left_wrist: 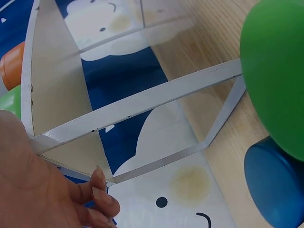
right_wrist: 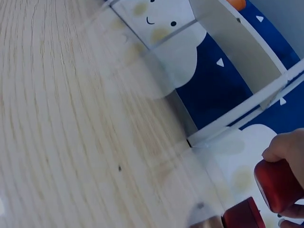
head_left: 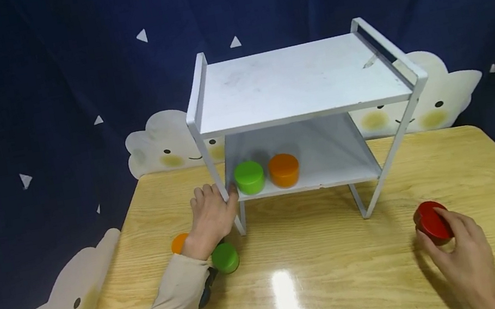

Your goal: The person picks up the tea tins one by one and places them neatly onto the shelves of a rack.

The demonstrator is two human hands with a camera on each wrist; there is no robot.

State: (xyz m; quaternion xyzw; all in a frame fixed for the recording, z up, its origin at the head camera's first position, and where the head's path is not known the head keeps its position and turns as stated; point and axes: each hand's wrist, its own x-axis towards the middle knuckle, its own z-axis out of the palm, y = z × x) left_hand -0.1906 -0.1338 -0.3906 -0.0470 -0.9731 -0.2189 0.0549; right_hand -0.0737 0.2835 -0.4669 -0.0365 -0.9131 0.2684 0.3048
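In the head view my left hand (head_left: 210, 213) grips the left front leg (head_left: 214, 168) of a white two-tier rack (head_left: 299, 79), thumb on one side and fingers on the other. Below that wrist are a green round box (head_left: 225, 258), a partly covered orange one (head_left: 178, 243) and a blue box (left_wrist: 275, 180). At the right, my right hand (head_left: 466, 254) pinches a red box (head_left: 433, 222) between thumb and fingers. A second red shape (right_wrist: 244, 216) shows below it in the right wrist view; whether it is separate or a reflection, I cannot tell.
On the rack's lower shelf stand a light green round box (head_left: 249, 177) and an orange round box (head_left: 284, 170), side by side. The rack stands on a glossy wooden table (head_left: 318, 274). Behind it hangs a dark blue curtain (head_left: 62, 60) with white cloud cushions (head_left: 156, 143).
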